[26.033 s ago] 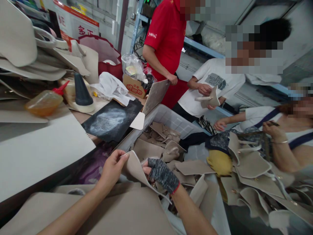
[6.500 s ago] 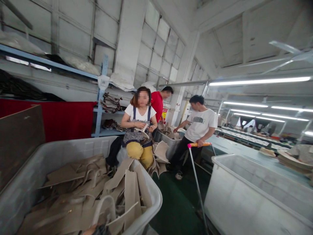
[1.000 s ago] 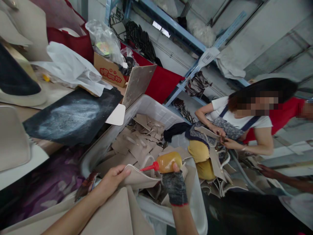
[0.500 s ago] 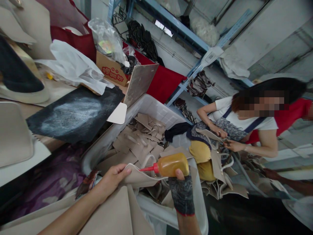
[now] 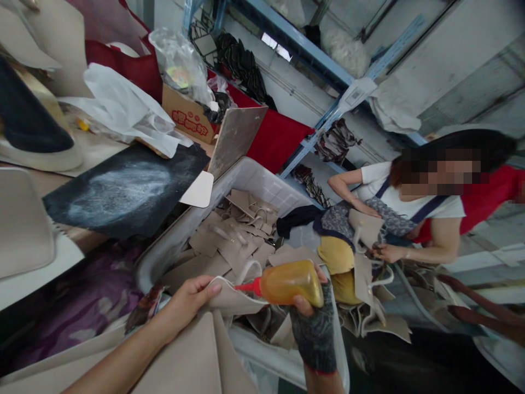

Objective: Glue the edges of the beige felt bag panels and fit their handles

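Fingers of the left hand (image 5: 192, 298) pinch the beige panel (image 5: 233, 301) and those of the right hand (image 5: 315, 327) clamp the bottle (image 5: 289, 282), likely to align its red nozzle (image 5: 250, 287).

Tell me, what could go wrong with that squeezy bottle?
The bottle lies nearly sideways in the right grip, so squeezing too hard might put too much yellow liquid on the beige piece.
Its red nozzle points toward the left grip, so those bare fingers could get messy.
The bin holds other beige pieces, so stray drips might mark them.
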### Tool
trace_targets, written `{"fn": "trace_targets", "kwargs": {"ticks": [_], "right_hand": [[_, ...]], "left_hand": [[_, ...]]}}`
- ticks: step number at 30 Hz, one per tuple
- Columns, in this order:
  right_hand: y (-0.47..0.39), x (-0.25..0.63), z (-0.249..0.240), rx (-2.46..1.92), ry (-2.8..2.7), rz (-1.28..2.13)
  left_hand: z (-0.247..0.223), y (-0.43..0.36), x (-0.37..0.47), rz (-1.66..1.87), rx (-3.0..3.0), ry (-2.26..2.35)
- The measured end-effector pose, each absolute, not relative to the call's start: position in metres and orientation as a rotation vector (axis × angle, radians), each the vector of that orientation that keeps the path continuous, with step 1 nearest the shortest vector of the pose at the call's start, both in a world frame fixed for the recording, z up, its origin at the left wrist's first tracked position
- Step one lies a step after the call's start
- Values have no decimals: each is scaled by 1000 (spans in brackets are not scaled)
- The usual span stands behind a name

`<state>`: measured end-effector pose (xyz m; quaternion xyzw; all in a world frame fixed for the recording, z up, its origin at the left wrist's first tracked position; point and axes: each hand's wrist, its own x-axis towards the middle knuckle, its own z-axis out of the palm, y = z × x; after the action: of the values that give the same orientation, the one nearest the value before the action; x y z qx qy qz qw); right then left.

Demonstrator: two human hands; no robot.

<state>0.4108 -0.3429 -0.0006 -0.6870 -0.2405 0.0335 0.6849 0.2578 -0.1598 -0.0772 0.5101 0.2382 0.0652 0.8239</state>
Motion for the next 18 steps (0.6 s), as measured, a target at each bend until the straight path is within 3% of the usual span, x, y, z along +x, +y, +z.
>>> {"fn": "trace_targets", "kwargs": {"ticks": [18], "right_hand": [[-345, 412, -7, -1643, -557, -2]], "left_hand": [[-73, -159, 258, 131, 1066, 518]]}}
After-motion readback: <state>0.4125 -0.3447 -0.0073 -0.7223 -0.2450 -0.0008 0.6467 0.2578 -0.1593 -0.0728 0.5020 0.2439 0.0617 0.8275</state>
